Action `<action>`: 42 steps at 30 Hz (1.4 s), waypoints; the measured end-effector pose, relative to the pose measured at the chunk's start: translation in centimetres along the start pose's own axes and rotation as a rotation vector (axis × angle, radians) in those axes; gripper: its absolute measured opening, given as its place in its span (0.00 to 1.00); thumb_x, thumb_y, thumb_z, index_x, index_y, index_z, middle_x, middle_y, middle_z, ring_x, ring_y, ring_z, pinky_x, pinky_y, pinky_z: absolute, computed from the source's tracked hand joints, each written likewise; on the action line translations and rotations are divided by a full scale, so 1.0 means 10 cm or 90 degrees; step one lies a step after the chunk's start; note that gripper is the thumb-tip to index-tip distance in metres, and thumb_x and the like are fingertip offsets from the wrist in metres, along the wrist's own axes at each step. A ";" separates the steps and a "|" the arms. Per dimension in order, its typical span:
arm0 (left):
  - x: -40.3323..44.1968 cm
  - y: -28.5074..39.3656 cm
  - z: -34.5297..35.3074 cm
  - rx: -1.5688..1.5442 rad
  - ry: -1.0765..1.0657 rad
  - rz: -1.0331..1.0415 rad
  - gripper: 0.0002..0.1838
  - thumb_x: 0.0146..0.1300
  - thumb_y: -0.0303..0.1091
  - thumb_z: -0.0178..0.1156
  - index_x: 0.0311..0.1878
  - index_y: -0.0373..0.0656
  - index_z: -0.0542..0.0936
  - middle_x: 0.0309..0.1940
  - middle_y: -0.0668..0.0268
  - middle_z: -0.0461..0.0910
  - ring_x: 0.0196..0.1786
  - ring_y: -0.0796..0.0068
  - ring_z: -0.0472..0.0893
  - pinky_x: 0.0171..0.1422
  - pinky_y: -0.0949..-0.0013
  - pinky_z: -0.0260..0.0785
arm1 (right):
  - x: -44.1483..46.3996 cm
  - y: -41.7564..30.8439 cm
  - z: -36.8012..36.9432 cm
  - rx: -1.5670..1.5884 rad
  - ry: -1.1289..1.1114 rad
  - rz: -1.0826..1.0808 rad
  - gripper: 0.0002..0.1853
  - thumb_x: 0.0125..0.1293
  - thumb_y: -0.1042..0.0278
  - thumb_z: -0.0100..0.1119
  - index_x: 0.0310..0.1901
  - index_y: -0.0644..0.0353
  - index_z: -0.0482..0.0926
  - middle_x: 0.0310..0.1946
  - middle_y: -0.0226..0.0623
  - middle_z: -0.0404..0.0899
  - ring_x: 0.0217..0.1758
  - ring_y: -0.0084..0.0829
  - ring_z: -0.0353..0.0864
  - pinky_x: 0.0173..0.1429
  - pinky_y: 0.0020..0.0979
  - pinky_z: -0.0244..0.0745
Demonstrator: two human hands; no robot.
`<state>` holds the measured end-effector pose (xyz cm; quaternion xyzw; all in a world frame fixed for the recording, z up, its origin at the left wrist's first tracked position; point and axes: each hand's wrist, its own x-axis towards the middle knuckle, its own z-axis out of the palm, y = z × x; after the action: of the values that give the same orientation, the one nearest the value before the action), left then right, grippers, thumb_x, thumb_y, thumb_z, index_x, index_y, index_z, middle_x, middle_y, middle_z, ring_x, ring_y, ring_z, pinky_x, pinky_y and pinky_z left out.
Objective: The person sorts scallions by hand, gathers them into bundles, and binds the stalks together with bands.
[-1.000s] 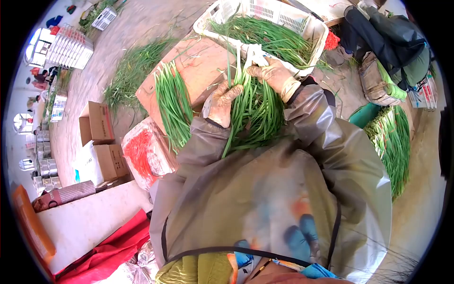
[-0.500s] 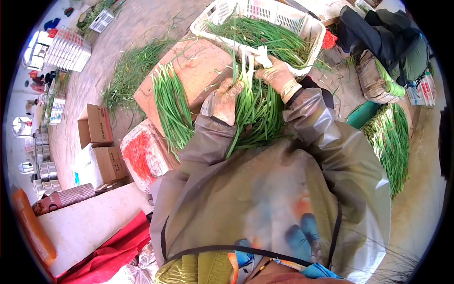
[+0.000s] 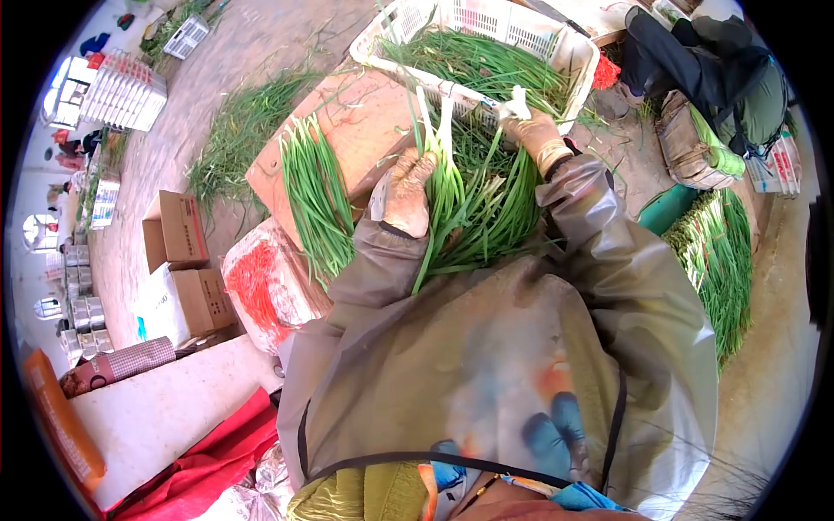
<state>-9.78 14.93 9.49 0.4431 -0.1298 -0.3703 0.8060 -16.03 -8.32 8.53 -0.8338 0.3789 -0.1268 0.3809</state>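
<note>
My left hand, in a stained glove, is closed round a bunch of green stalks whose white ends point up. To its right, my right hand pinches the white ends of other stalks, near the crate's lower edge. Loose green leaves hang below and between both hands, against my apron. A separate bundle of green stalks lies on the wooden board, left of my left hand.
Beyond my hands stands a white crate of greens. Red ties lie on a block at left, near cardboard boxes. Tied greens stand at right. Another person's dark-clothed legs show at upper right.
My right hand has moved right, away from my left hand, with white stalk ends in its fingers. The stalks between the hands have spread apart. My left hand has shifted slightly.
</note>
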 end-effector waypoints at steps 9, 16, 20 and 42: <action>0.07 -0.03 0.02 -0.005 0.022 -0.008 0.09 0.63 0.31 0.53 0.44 0.39 0.74 0.32 0.67 0.77 0.32 0.77 0.76 0.36 0.72 0.71 | -0.59 -0.67 -0.07 0.354 -0.187 -0.094 0.24 0.54 0.62 0.66 0.50 0.67 0.73 0.38 0.39 0.79 0.37 0.26 0.76 0.43 0.25 0.70; -0.02 0.02 0.13 -0.002 -0.032 0.041 0.10 0.62 0.33 0.55 0.42 0.37 0.75 0.35 0.65 0.78 0.36 0.78 0.75 0.42 0.73 0.68 | -0.62 -0.84 -0.10 0.307 -0.301 -0.159 0.25 0.48 0.68 0.67 0.49 0.66 0.73 0.37 0.36 0.79 0.39 0.25 0.75 0.47 0.26 0.70; 0.02 -0.04 -0.10 -0.107 -0.052 -0.014 0.13 0.64 0.37 0.53 0.45 0.37 0.74 0.34 0.64 0.76 0.38 0.75 0.74 0.46 0.72 0.68 | -0.56 -0.65 -0.07 0.316 -0.280 -0.160 0.25 0.48 0.71 0.66 0.50 0.65 0.73 0.31 0.31 0.78 0.29 0.20 0.73 0.35 0.23 0.70; 0.13 -0.05 -0.20 -0.083 0.083 0.091 0.09 0.60 0.22 0.53 0.44 0.40 0.74 0.39 0.65 0.76 0.39 0.75 0.75 0.47 0.72 0.68 | -0.58 -0.39 -0.38 0.612 -0.421 -0.094 0.13 0.55 0.69 0.59 0.43 0.62 0.78 0.28 0.25 0.74 0.26 0.15 0.66 0.30 0.16 0.61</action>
<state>-8.07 15.09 7.84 0.4023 -0.0843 -0.2898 0.8643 -19.79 -4.45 14.40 -0.5871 0.0809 -0.0436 0.8042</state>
